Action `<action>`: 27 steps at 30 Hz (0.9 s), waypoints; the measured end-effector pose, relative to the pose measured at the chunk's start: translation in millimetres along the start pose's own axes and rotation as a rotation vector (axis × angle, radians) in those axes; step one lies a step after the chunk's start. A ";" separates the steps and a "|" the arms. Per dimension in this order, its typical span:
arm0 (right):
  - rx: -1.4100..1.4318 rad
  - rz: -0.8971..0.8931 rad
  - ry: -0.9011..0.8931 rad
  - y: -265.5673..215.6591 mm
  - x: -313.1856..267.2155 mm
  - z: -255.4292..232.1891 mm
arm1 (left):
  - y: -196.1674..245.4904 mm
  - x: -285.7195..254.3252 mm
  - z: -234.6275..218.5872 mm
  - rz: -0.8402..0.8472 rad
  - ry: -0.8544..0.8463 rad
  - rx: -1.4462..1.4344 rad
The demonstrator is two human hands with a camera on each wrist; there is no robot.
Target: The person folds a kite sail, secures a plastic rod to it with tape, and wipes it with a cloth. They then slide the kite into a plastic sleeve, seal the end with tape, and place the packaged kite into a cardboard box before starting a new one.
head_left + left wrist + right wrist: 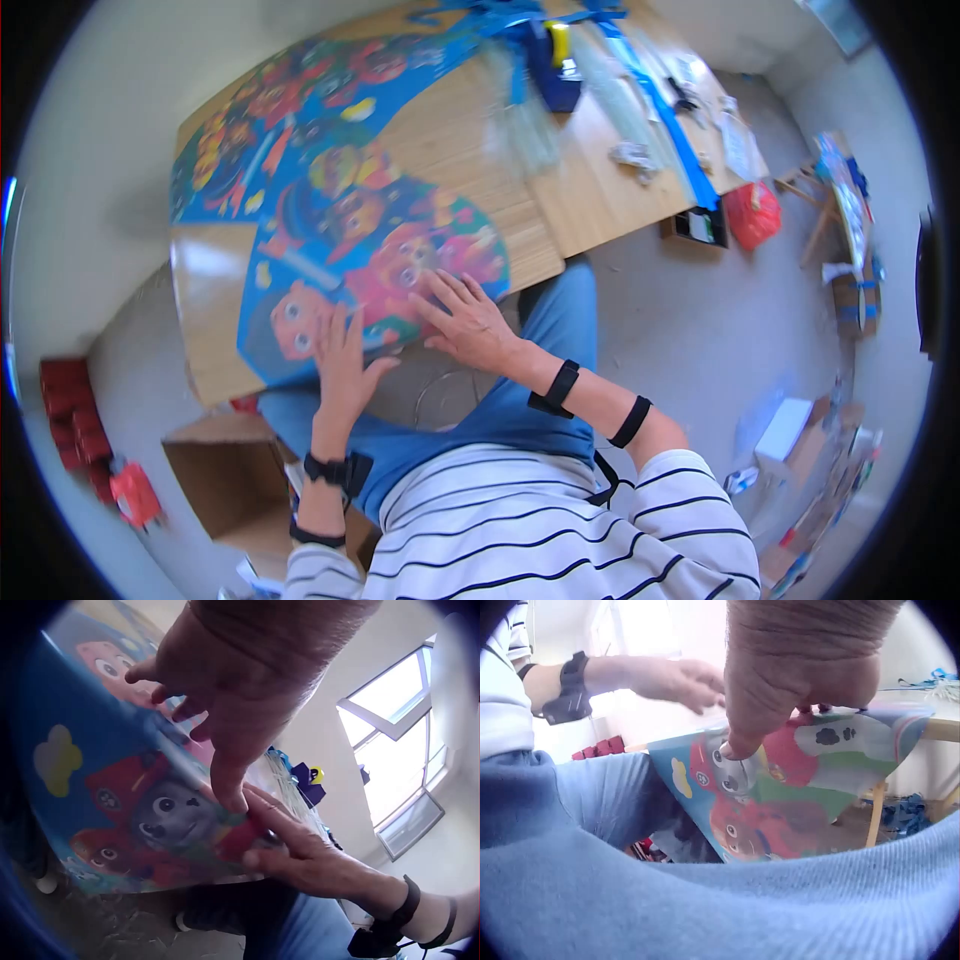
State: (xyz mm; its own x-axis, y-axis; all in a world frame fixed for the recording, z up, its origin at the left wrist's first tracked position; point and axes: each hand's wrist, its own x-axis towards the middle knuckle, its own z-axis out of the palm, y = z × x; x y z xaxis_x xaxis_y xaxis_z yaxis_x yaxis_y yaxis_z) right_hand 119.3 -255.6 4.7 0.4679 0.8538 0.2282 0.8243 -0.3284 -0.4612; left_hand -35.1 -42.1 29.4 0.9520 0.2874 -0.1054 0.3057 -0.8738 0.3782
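Note:
A glossy printed sheet with cartoon figures (300,255) lies over the wooden table in the head view, its near part at the table's edge by the lap. On the sheet's near part lies the left hand (345,365), fingers spread and pointing away from the body. To its right the right hand (470,325) rests on the sheet with fingers extended. The left wrist view shows the sheet (105,780) hanging down past the edge, below the left hand (232,697). In the right wrist view the right hand (802,682) touches the top of the sheet (817,799).
Blue strips (680,150), a dark blue box (552,75) and clear film lie on the far right of the table. A red bag (752,215) stands on the floor at right. An open cardboard box (235,480) stands beside the left leg.

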 end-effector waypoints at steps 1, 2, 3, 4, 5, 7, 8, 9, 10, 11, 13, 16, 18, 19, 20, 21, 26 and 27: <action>-0.062 0.096 0.112 18.4 0.4 -10.6 | 0.7 -1.4 -3.6 0.011 0.018 -0.014; -0.120 0.184 0.221 44.1 3.7 -24.8 | 2.4 -0.7 -6.8 0.012 0.038 -0.027; -0.173 0.263 0.329 72.7 7.6 -40.8 | 4.5 2.7 -7.7 0.004 0.040 -0.108; -0.370 0.290 0.375 112.9 7.6 -64.7 | 5.6 6.0 -8.9 -0.010 0.042 -0.184; -0.557 0.651 0.361 141.8 9.4 -74.8 | 8.5 11.8 -13.5 -0.030 0.042 -0.257; -0.417 0.777 0.669 214.3 -0.8 -121.0 | 35.1 33.1 -24.3 -0.018 0.030 -0.411; -0.371 0.926 0.658 241.0 -6.2 -134.2 | 43.5 43.3 -23.3 -0.063 -0.014 -0.529; -0.386 0.960 0.611 254.9 -10.9 -142.5 | 52.9 53.2 -21.7 -0.110 -0.061 -0.647; -0.401 0.991 0.561 267.3 -13.9 -149.3 | 67.4 65.5 -22.3 -0.079 -0.099 -0.695; -0.414 1.019 0.509 279.5 -16.6 -155.6 | 86.2 80.8 -25.9 -0.051 -0.136 -0.742; -0.429 0.930 0.543 309.6 -24.8 -149.4 | 119.2 111.0 -29.2 0.021 -0.208 -0.786; -0.435 0.756 0.667 310.8 -30.0 -156.3 | 164.9 152.5 -23.8 0.079 -0.329 -0.875; -0.415 0.592 0.791 288.8 -26.1 -172.0 | 199.2 178.8 -14.4 0.034 -0.416 -1.062; -0.382 0.531 0.768 273.8 -25.8 -177.7 | 216.5 192.3 0.6 0.024 -0.399 -1.197; -0.349 0.470 0.745 254.5 -26.1 -180.8 | 233.3 205.0 15.6 0.013 -0.379 -1.332; -0.315 0.410 0.721 236.1 -27.1 -180.6 | 252.6 214.2 22.1 -0.004 -0.389 -1.395; -0.114 0.401 0.681 187.7 -32.3 -156.0 | 284.7 254.9 96.6 0.041 -0.516 -1.609; -0.054 0.465 0.639 187.6 -33.1 -156.1 | 284.4 254.3 99.4 -0.011 -0.497 -1.592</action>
State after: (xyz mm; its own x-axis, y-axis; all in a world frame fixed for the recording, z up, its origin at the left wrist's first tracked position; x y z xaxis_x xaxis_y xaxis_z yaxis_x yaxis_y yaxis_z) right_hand 308.2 -408.5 44.4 0.8469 0.2326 0.4782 0.5063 -0.6275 -0.5915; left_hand 295.6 -256.4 18.7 0.9577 -0.1264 -0.2585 0.2874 0.4629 0.8385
